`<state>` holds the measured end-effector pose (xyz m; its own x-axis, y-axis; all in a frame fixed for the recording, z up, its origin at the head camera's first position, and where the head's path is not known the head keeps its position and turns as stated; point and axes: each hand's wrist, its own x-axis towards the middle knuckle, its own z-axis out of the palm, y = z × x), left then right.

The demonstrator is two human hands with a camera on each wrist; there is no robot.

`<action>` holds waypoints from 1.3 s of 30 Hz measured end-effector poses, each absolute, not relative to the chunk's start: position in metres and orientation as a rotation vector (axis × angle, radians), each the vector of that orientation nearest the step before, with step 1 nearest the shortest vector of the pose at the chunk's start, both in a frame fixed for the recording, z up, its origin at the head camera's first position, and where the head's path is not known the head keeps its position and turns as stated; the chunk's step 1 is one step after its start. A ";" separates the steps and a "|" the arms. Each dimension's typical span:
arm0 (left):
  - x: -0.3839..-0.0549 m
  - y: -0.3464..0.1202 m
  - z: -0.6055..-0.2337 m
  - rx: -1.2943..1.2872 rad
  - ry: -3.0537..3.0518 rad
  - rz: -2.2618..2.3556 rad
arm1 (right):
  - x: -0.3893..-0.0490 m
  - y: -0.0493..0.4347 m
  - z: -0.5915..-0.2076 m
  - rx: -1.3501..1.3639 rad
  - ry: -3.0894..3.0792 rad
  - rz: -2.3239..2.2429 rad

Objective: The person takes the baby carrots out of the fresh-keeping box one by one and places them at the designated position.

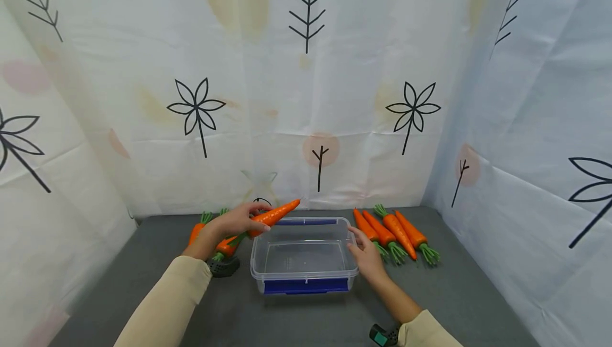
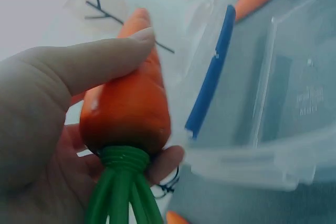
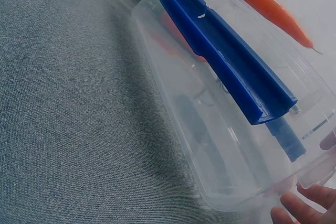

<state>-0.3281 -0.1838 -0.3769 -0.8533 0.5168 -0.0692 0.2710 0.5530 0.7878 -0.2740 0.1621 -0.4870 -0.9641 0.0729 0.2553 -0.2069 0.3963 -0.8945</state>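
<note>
My left hand (image 1: pixel 241 220) grips an orange carrot (image 1: pixel 277 213) around its thick end, above the left rear part of a clear plastic container (image 1: pixel 306 275). The carrot's tip points up to the right. In the left wrist view, the thumb lies across the carrot (image 2: pixel 128 111), and its green stems (image 2: pixel 123 192) hang toward the camera. At the container's right side, my right hand (image 1: pixel 367 256) holds the rim. In the right wrist view, the right hand's fingers (image 3: pixel 302 208) are curled at the container's corner, beside its blue latch (image 3: pixel 226 51). Inside the container, only the bare bottom shows.
Several carrots (image 1: pixel 394 230) with green tops lie right of the container on the grey table (image 1: pixel 229 315). More carrots (image 1: pixel 227 247) lie at left, partly hidden by my left arm. A patterned curtain (image 1: pixel 354 97) hangs behind and along both sides.
</note>
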 end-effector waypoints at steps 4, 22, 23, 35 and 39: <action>-0.330 -0.200 -0.384 0.609 2.601 1.208 | -0.274 0.162 -0.488 0.110 -2.405 1.596; -0.324 -0.285 -0.418 0.220 2.881 1.267 | -0.273 0.162 -0.486 0.099 -2.396 1.596; -0.322 -0.288 -0.419 0.196 2.882 1.281 | -0.273 0.162 -0.486 0.098 -2.398 1.597; -0.306 -0.333 -0.445 -0.131 3.001 1.219 | -0.274 0.162 -0.488 0.123 -2.403 1.591; -0.301 -0.343 -0.452 -0.220 3.033 1.161 | -0.274 0.162 -0.488 0.119 -2.409 1.586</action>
